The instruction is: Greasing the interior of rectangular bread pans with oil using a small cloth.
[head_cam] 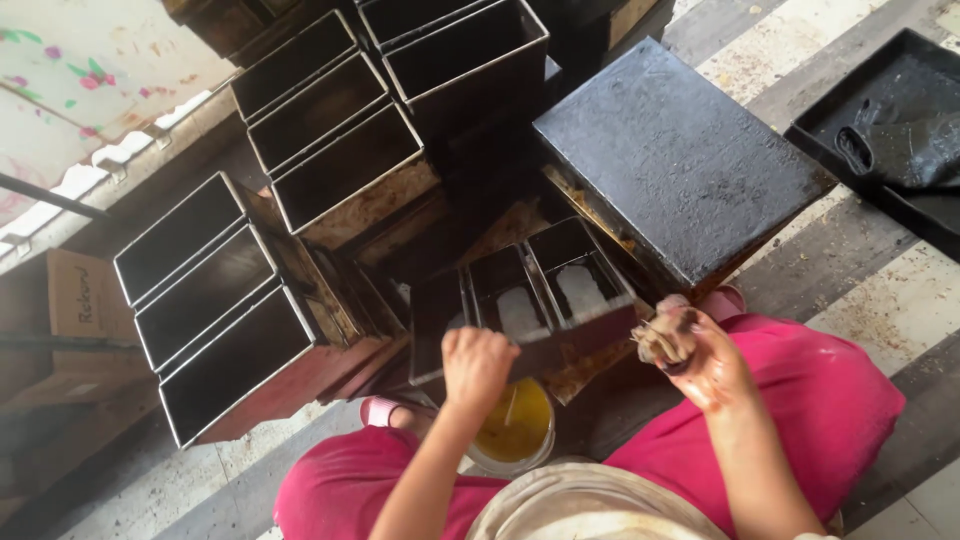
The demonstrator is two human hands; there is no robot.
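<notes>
I sit on the floor in pink trousers. My left hand [476, 366] grips the near rim of a dark strapped set of bread tins [520, 292], tilted toward me; pale patches show inside two of its compartments. My right hand [690, 352] is closed on a greasy brownish rag [664, 340], held just right of the tin set's near corner. Between my knees stands a small bowl of yellow oil [518, 425], directly below the tins.
Stacks of dark strapped loaf tins stand at left [215, 300] and top centre [330, 120]. An upturned black tray [680, 155] lies to the right, another black tray [900, 120] with a dark cloth at far right. A cardboard box [70, 300] sits at the left edge on the striped floor.
</notes>
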